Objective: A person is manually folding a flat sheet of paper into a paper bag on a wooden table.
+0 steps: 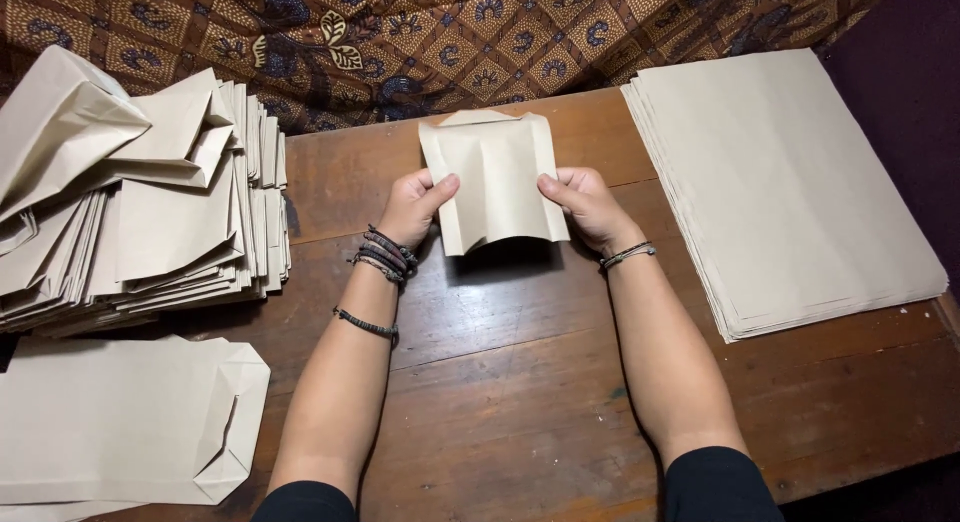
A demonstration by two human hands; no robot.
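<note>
Dark, scuffed wooden surface point(520, 382) runs under your arms, with a brown patterned cloth point(450, 32) hanging behind it. From the head view, your left hand point(415, 204) and right hand point(580, 202) each pinch a side edge of the small beige folded paper bag point(495, 177), thumbs on top, fingers clamped on the paper, and they hold it just above the surface at its far middle. Pull unevenly and the soft crease could skew or the edge tear (the paper looks thin). At your right lies a neat stack of flat beige paper sheets point(790, 182). At your left sits a loose heap of finished beige bags point(140, 192), which could slide, and near you one large flat beige bag point(120, 422).
</note>
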